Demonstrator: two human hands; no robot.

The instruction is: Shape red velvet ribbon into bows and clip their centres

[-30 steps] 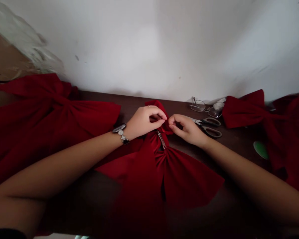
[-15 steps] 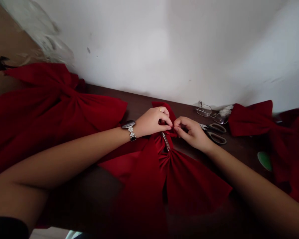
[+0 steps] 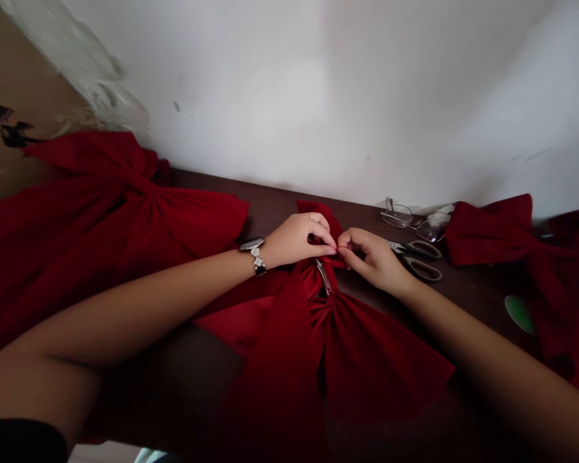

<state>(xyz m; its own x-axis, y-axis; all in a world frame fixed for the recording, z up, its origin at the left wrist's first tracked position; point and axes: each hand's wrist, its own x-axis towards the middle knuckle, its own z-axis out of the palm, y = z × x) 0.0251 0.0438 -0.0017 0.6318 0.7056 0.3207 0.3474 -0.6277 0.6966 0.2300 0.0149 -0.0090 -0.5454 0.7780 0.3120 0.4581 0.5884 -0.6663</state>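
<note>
Both arms reach inward to the centre of the frame. The left hand point(image 3: 294, 241) and right hand point(image 3: 374, 260) are closed to tight pinches on the top fold of the red velvet bow point(image 3: 381, 366), above its metal clip point(image 3: 323, 276). Scissors point(image 3: 417, 258) lie just right.

We face a white plaster wall point(image 3: 318, 109), its surface scuffed and flaking in a patch point(image 3: 89, 74) at upper left. A dark wooden worktop point(image 3: 270, 202) runs along its foot, beside a tan surface point(image 3: 19, 71), under dim, soft light.
</note>
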